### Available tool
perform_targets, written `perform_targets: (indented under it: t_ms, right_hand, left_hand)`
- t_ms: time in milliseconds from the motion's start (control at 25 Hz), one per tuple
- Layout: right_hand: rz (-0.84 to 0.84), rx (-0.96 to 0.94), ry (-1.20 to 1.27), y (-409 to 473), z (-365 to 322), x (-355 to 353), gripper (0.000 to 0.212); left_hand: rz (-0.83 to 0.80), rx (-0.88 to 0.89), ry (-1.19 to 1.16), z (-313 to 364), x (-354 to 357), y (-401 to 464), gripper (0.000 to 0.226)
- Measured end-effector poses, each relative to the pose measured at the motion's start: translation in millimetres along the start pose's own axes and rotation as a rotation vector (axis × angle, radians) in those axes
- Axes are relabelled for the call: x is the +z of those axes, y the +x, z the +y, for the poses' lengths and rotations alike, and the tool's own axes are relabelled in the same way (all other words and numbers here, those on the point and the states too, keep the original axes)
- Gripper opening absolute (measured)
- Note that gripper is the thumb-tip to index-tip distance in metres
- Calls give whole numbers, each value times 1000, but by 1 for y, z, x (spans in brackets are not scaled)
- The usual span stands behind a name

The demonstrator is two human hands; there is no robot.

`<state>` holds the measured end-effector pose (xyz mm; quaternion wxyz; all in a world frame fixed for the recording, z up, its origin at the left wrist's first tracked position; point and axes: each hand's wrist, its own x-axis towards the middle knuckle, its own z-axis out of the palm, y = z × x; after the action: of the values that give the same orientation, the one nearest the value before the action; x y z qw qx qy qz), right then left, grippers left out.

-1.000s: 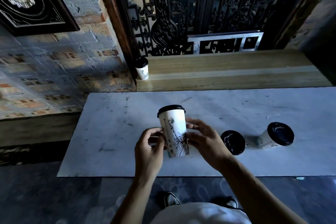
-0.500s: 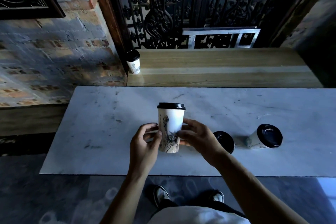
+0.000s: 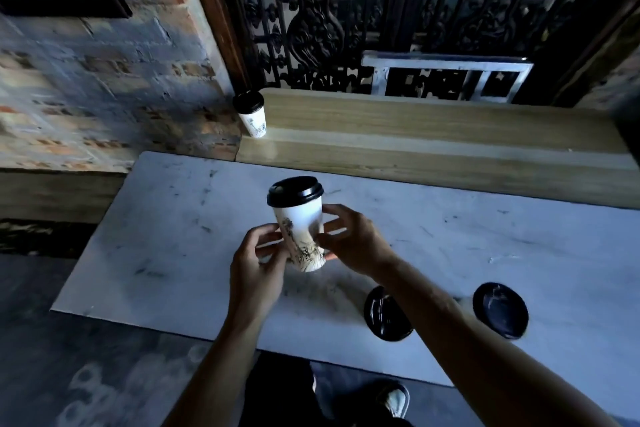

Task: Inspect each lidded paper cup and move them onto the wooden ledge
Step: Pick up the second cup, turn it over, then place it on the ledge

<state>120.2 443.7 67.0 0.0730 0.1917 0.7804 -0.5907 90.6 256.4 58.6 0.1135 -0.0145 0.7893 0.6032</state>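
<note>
Head view, the only one here. A tall white paper cup [image 3: 300, 239] with a black lid and an inked drawing down its side is held up over the marble tabletop [image 3: 166, 236], tipped a bit so the lid leans toward the top left. It's gripped low on its body from both sides: the left hand [image 3: 256, 274] is curled against its left side with the fingertips on the paper, and the right hand [image 3: 353, 239] is wrapped around the right side, thumb near the base and fingers up behind it. So both hands are closed onto that one cup, which isn't touching the marble.

Two more lidded cups are seen on the marble nearer the viewer's right. One black lid [image 3: 386, 314] is partly covered by the right forearm, and the second black lid [image 3: 500, 310] sits further right, well apart from the held cup. Mostly just the lids are visible from this angle, so how the cups stand can't really be told.

Back on the wooden ledge [image 3: 433, 135], a fourth cup [image 3: 252, 117] is parked upright at the far left end, right by the brick wall [image 3: 104, 87]. A dark ornate iron grille [image 3: 318, 21] is seen behind the ledge. The picture is a bit smeared at the edges.
</note>
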Motion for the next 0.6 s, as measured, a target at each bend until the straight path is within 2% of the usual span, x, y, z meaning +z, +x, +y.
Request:
perform_targets:
  t_ms: [160, 320, 440, 600]
  right_hand:
    - [29, 42, -35, 52, -2, 4, 44]
    - [138, 113, -111, 134, -6, 11, 47]
    - [199, 120, -147, 212, -10, 13, 49]
    - [302, 98, -198, 324, -4, 15, 52]
  left_hand:
    - [-13, -85, -51, -1, 17, 47, 33]
    - [-91, -184, -146, -8, 37, 143, 38]
    - [-149, -163, -175, -13, 54, 228, 40]
    - [-141, -142, -173, -37, 84, 354, 48]
